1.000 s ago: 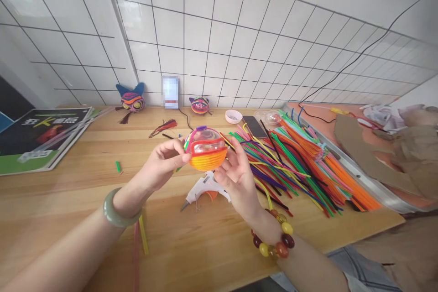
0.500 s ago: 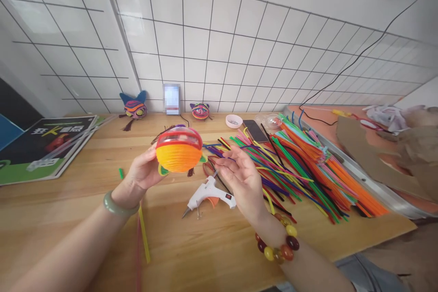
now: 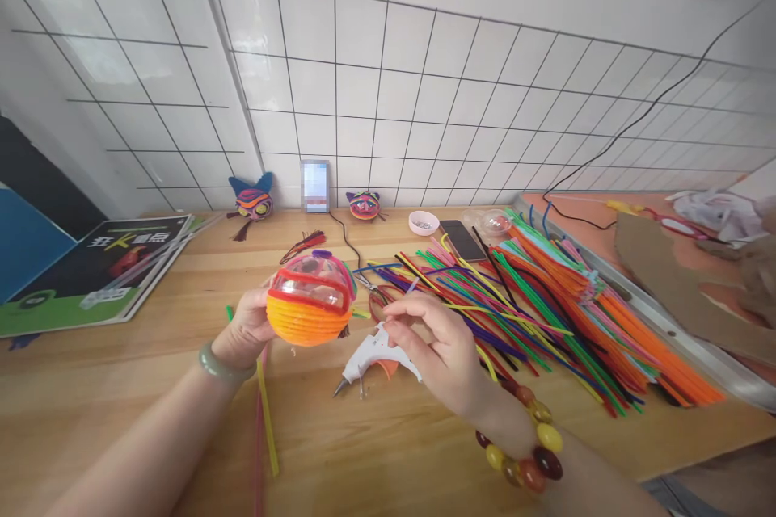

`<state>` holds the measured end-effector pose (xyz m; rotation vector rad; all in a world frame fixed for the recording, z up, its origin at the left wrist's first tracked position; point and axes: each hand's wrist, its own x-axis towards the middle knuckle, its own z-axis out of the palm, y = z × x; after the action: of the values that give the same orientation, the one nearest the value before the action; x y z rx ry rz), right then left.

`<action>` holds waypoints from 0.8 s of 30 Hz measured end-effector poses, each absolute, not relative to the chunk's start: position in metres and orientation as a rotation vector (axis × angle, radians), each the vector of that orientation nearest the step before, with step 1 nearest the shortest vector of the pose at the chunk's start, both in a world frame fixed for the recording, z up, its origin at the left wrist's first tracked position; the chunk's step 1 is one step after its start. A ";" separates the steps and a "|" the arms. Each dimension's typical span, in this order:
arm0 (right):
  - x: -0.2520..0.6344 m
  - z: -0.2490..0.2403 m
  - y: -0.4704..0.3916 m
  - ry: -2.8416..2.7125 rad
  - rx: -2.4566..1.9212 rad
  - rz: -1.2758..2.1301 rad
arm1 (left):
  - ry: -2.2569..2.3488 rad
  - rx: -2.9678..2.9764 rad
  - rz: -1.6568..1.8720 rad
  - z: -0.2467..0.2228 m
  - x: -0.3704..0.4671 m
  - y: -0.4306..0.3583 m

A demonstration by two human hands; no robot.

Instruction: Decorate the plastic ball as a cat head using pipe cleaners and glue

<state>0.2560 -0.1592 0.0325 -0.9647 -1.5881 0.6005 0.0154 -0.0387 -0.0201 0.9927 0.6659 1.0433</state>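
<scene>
My left hand [image 3: 250,321] grips a decorated ball [image 3: 309,329] by its left side, above the table. Orange-yellow pipe cleaner rows wrap the ball's lower part, and a red strip frames a clear section above them. To its right is my right hand [image 3: 433,347], with thumb and forefinger drawn together; anything between them is too small to make out. Below and partly behind that hand lies a white glue gun [image 3: 367,351], nozzle pointing left. Scissors [image 3: 373,291] lie just beyond the fingers, partly covered.
Many loose pipe cleaners [image 3: 503,299] spread across the right side. At the back stand two decorated balls [image 3: 253,200], a lit phone [image 3: 314,186] and a pink bowl [image 3: 423,223]. A dark phone [image 3: 461,240] lies nearby. A magazine [image 3: 139,258] is at left, cardboard [image 3: 672,283] at right.
The ball has tipped, so its clear section and top show more. My right hand's fingers have closed from a looser spread. The whole view has shifted slightly.
</scene>
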 end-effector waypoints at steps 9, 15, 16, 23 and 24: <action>0.242 0.056 -0.153 -1.727 -0.917 0.416 | 0.678 0.934 1.026 -0.029 0.017 -0.038; 0.264 0.055 -0.151 -1.558 -1.074 0.542 | 0.620 0.887 1.019 -0.020 0.018 -0.036; 0.268 0.053 -0.151 -1.531 -1.090 0.535 | 0.580 0.881 1.014 -0.018 0.017 -0.035; 0.257 0.043 -0.146 -1.836 -0.830 0.172 | 0.329 0.792 0.998 -0.030 0.013 -0.024; 0.251 0.043 -0.145 -1.879 -0.790 0.125 | 0.319 0.795 0.983 -0.032 0.013 -0.023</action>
<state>0.2514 -0.1452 0.0430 -0.7900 -1.8786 0.1246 0.0129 -0.0234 -0.0317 0.7948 0.3189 0.9833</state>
